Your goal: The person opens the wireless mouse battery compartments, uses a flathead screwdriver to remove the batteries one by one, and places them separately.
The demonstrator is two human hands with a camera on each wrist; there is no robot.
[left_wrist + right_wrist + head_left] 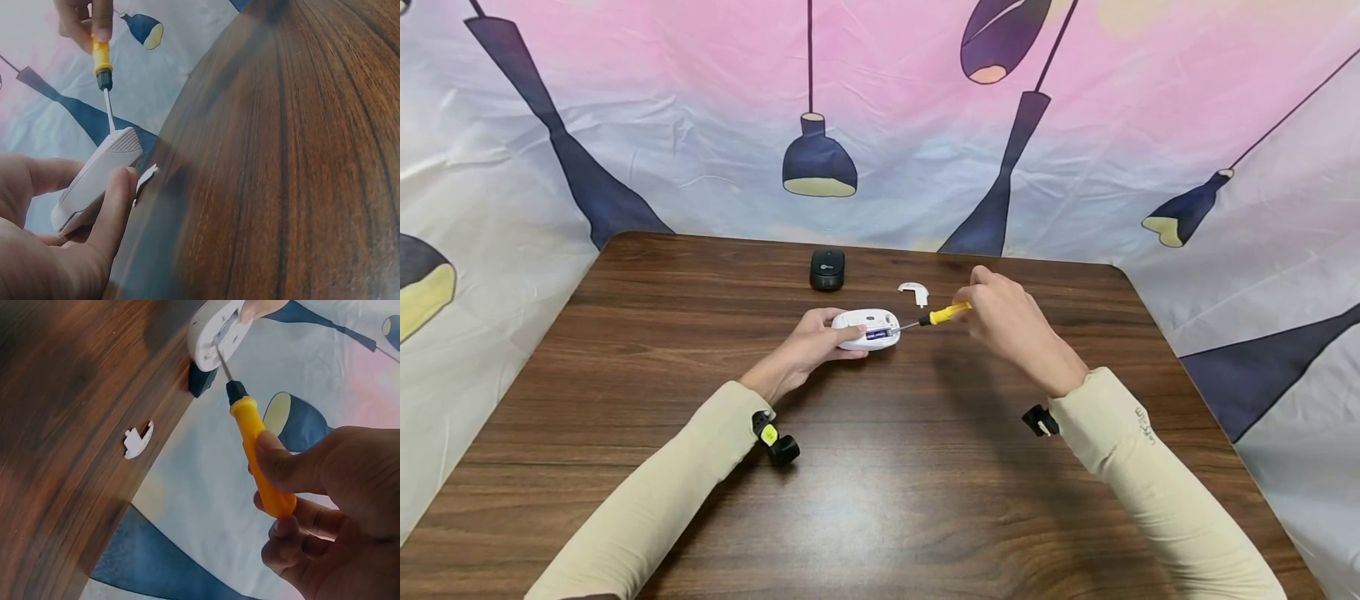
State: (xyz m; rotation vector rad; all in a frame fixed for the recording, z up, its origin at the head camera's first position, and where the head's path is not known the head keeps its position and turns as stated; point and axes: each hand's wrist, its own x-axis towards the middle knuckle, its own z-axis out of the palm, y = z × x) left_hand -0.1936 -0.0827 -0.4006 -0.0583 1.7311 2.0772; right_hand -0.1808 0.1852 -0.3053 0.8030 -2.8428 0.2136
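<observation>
Because the thin blade is set at the right end of the open battery slot, the likeliest trouble is a slip. My left grip [808,343] is clamped around the white mouse [874,320], underside up, above the middle of the far half of the bench [842,500], thumb over its left end. My right grip [1003,312] is clamped on the yellow handle of the screwdriver [942,316], which slants down leftward to the slot. Whether the tip touches the blue battery [877,334] or the plastic beside it, I cannot tell.

If I push too hard along the shaft, I judge the tip could skid left over the battery, scoring its wrapper or jabbing my own thumb, which lies in line with it. Too much twist might bend a contact or chip the slot's edge. The mouse is smooth and rounded, so a sideways shove could roll it in my left grip. If the battery sprang loose, it could drop and roll away. Just beyond, on the far right, lies the small white cover [917,291]; a careless knuckle might knock it off the far edge. The black mouse [827,268], far left, seems less at risk.
</observation>
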